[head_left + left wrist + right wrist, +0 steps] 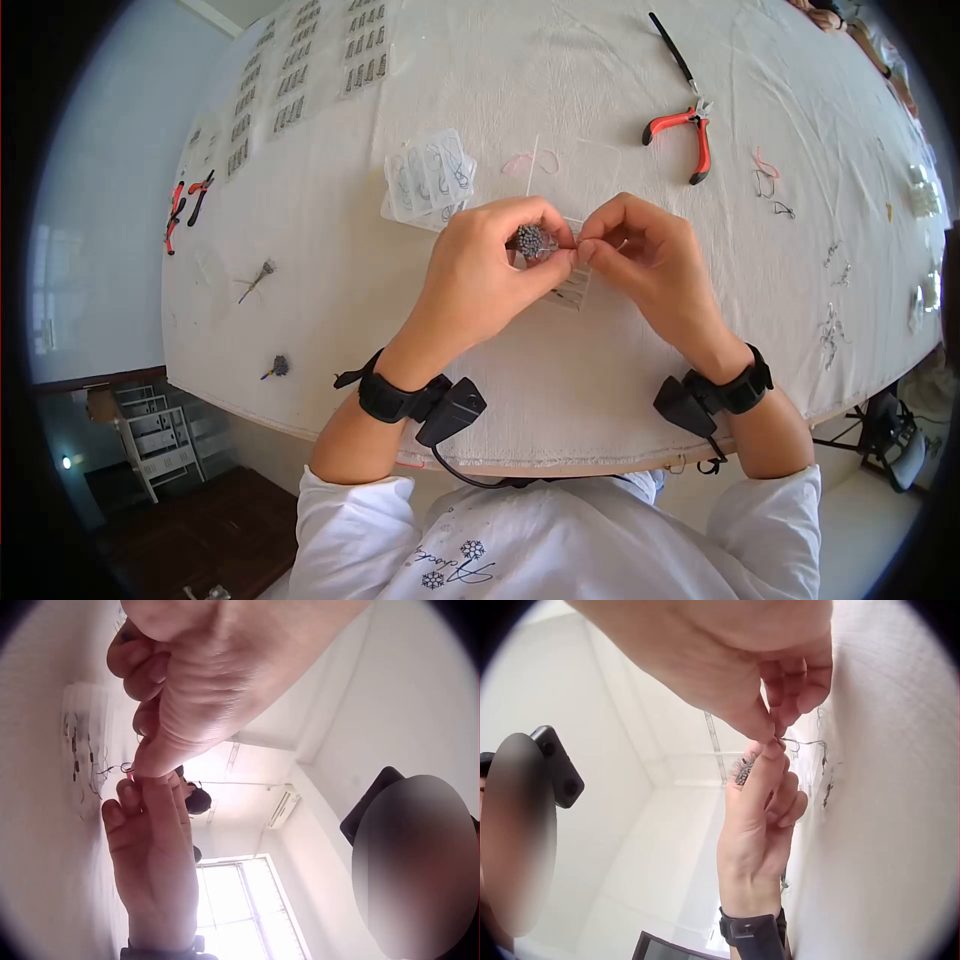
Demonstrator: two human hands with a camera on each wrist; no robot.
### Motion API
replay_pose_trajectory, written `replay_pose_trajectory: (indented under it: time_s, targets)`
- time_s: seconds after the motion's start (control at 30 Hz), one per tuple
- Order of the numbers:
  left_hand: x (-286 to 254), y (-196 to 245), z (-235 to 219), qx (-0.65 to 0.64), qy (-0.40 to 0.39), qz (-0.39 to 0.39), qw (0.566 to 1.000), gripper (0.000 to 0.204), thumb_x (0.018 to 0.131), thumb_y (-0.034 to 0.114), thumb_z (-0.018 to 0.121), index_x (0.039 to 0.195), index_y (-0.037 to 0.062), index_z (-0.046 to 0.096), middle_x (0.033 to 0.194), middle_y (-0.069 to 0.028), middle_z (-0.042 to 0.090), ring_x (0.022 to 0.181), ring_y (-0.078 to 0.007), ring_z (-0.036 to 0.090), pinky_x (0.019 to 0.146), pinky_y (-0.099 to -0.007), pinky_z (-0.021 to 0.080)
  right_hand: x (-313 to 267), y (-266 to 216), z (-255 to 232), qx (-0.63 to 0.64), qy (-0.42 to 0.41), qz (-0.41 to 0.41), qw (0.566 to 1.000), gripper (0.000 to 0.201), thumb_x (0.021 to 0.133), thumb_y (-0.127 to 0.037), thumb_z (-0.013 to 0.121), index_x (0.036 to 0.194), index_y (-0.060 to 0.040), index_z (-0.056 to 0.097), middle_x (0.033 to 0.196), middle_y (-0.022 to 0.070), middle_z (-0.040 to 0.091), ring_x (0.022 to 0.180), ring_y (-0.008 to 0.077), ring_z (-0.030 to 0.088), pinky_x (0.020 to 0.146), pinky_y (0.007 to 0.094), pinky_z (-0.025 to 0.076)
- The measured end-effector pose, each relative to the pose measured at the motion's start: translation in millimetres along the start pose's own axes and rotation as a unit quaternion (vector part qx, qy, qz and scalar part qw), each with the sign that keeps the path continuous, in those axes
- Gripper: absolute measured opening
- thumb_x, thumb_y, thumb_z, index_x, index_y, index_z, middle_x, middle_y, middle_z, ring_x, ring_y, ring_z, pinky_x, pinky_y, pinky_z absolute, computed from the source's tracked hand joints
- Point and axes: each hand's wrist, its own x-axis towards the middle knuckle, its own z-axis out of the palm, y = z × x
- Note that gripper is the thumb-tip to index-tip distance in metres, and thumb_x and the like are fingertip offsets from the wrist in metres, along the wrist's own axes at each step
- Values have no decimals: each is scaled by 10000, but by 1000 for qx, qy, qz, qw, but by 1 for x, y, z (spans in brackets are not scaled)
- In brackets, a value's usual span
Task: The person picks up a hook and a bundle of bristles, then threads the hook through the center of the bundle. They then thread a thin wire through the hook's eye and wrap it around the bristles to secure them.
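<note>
This looks like a small craft workroom, set up for fine handwork. A pale cloth covers a broad worktop [570, 400], and on it lie red-handled pliers [703, 150], a clear compartment box [430, 180] of small curved pieces, and clear sheets [365, 50] holding rows of small dark parts. A knobbly grey cluster [530, 240] is held above the cloth. Another person's arms [825, 15] show at the far edge, so the surface is shared. Around it are plain white walls, a bright barred window [247, 900], a wall-mounted air conditioner [283, 808] and a white rack [160, 440]. Whether the room belongs to a home or a business cannot be told.
</note>
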Motion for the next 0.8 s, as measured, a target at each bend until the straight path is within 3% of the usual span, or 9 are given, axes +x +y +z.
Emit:
replay_pose_trajectory:
  time_s: [0.47, 0.8]
  targets:
    - [1, -3, -3, -15, 6, -1, 1000, 47, 818, 77, 663, 824, 36, 640, 725, 68, 582, 620, 11, 436, 509, -166, 330, 1, 0, -2, 35, 31, -8, 999, 26, 873, -38, 606, 883, -15, 598, 829, -19, 608, 754, 29, 558, 610, 187, 442]
    - [1, -4, -5, -18, -9, -35, 999, 77, 838, 86, 691, 842, 19, 652, 718, 56, 579, 618, 3, 452, 546, -169, 386, 1, -3, -3, 28, 51, 3, 998, 55, 872, -64, 623, 871, -15, 597, 807, -22, 601, 722, 26, 541, 601, 191, 438]
